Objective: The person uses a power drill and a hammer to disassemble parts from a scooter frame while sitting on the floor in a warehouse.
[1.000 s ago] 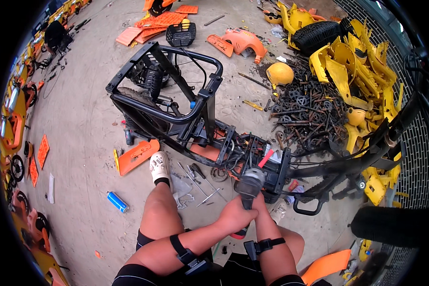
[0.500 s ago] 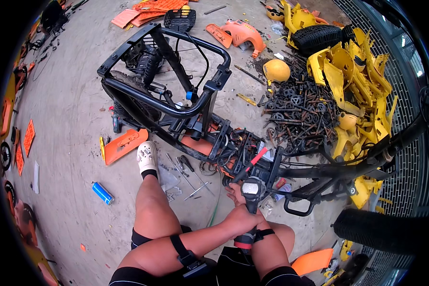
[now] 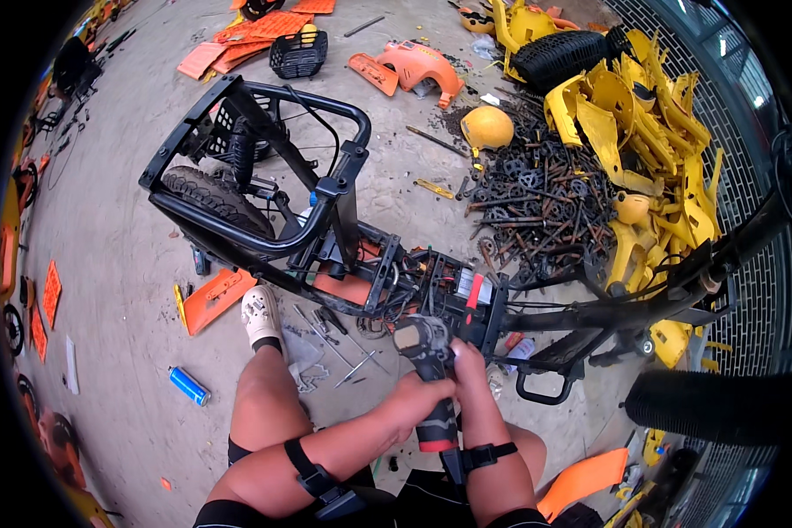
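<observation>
My left hand is wrapped around the grip of a black and grey cordless power wrench, its red-banded base toward me. Close beside it, my right hand is closed, its fingers partly hidden by the wrench. A red-ended, dark bar-like tool stretches up from the right hand over the frame and seems held in it; its kind is unclear. Before both hands lies the black frame of a stripped scooter or e-bike, with exposed wiring and a rear tire.
Rods and hand tools lie near my left foot, with a blue can farther left. A heap of rusty crank parts and yellow plastic panels stand right. A black tire juts in at right.
The wrench has swung left and tilted in my left hand. The red-ended tool has turned from slanting to nearly upright, with my right hand moving right. The whole view has shifted slightly.
</observation>
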`<state>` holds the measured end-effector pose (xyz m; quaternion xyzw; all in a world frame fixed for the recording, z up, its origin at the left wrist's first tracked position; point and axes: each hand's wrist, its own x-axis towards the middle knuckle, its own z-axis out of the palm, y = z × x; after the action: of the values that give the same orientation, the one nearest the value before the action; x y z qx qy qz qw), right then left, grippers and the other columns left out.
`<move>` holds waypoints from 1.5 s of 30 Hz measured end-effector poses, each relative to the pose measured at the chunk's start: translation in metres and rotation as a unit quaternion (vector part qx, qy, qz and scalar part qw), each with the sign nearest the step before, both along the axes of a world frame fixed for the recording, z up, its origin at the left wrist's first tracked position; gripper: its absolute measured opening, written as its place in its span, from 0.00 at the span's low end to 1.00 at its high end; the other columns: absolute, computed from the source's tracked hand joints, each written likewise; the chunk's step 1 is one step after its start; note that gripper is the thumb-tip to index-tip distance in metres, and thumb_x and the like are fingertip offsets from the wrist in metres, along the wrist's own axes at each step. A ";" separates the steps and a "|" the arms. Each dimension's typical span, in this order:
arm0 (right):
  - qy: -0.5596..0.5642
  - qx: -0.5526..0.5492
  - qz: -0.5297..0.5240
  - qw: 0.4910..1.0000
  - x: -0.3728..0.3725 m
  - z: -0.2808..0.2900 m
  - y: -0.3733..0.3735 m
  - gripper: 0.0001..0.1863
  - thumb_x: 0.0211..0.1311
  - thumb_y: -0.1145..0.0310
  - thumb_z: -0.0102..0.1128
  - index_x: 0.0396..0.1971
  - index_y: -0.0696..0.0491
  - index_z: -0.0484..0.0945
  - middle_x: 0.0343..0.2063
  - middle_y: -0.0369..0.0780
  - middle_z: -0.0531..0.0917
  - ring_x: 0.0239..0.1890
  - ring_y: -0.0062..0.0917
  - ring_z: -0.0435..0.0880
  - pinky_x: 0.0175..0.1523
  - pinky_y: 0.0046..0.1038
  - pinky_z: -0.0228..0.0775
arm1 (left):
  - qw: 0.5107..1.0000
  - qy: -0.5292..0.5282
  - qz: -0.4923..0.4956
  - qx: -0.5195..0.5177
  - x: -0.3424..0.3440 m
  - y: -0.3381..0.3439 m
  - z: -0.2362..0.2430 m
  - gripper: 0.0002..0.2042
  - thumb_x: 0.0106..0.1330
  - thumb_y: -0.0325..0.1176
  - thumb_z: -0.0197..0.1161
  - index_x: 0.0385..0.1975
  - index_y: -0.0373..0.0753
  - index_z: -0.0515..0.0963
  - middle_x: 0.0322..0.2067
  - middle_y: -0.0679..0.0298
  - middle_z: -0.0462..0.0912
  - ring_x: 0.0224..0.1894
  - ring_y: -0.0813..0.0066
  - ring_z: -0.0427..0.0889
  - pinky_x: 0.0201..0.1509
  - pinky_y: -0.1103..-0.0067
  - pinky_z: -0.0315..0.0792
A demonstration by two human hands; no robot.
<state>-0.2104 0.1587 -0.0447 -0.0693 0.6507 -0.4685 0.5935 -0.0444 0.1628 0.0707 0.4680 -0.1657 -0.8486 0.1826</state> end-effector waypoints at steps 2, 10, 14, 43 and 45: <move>0.066 0.023 0.029 0.997 -0.004 0.026 0.002 0.09 0.64 0.66 0.61 0.34 0.56 0.75 0.19 0.35 0.75 0.20 0.22 0.74 0.25 0.27 0.68 | 0.999 0.014 0.029 0.033 -0.002 -0.006 -0.006 0.11 0.57 0.32 0.63 0.37 0.35 0.78 0.29 0.62 0.79 0.31 0.71 0.79 0.35 0.72 0.76; 0.179 -0.083 0.048 0.979 0.001 0.060 0.004 0.08 0.68 0.68 0.59 0.35 0.55 0.72 0.20 0.34 0.75 0.20 0.18 0.74 0.27 0.23 0.68 | 0.997 0.016 0.016 0.074 -0.023 -0.010 -0.033 0.10 0.59 0.32 0.63 0.37 0.34 0.77 0.31 0.61 0.79 0.30 0.69 0.80 0.37 0.70 0.79; 0.289 -0.213 -0.005 0.933 -0.005 0.075 0.009 0.08 0.69 0.68 0.60 0.37 0.54 0.72 0.22 0.33 0.75 0.22 0.15 0.74 0.28 0.20 0.69 | 0.997 -0.018 -0.020 0.076 -0.029 -0.012 -0.046 0.11 0.59 0.31 0.64 0.38 0.33 0.77 0.32 0.59 0.81 0.31 0.68 0.81 0.37 0.70 0.79; 0.037 -0.035 -0.100 0.994 -0.033 0.085 0.030 0.04 0.66 0.69 0.57 0.37 0.53 0.74 0.20 0.31 0.73 0.19 0.15 0.70 0.24 0.21 0.62 | 0.996 0.068 -0.030 0.042 -0.033 -0.031 -0.021 0.14 0.68 0.38 0.62 0.45 0.33 0.77 0.40 0.59 0.82 0.41 0.70 0.83 0.43 0.72 0.80; 0.025 -0.039 -0.115 0.992 -0.032 0.089 0.029 0.04 0.67 0.69 0.56 0.36 0.53 0.74 0.20 0.31 0.73 0.19 0.15 0.69 0.23 0.21 0.61 | 0.994 0.106 -0.020 -0.018 -0.032 -0.044 -0.013 0.16 0.70 0.39 0.61 0.50 0.36 0.75 0.42 0.59 0.82 0.44 0.70 0.83 0.45 0.71 0.80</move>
<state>-0.2426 0.1877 0.0448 -0.0283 0.6502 -0.5567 0.5163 -0.0766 0.1193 0.0581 0.3690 -0.1701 -0.8936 0.1908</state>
